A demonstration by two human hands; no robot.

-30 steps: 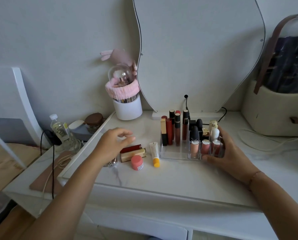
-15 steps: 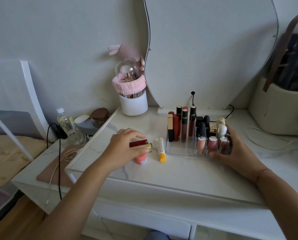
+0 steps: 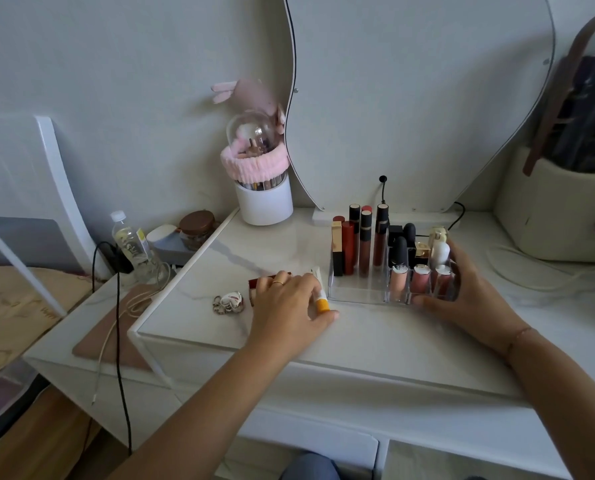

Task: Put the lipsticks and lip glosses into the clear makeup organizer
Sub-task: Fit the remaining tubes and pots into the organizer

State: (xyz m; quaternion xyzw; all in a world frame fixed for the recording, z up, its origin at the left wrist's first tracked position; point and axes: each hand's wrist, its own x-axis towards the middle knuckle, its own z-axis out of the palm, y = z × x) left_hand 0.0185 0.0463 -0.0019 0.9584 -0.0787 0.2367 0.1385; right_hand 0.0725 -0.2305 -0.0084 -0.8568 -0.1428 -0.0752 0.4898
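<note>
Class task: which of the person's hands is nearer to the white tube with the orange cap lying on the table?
Left. The left hand lies over the white tube with the orange cap, fingers touching it. The right hand is farther right, holding the clear organizer.

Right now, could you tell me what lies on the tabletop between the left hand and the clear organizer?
In the head view, only the white tube with the orange cap lies there, beside the left hand and just short of the clear organizer.

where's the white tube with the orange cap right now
In the head view the white tube with the orange cap lies on the tabletop just left of the clear organizer, partly under the left hand.
</note>
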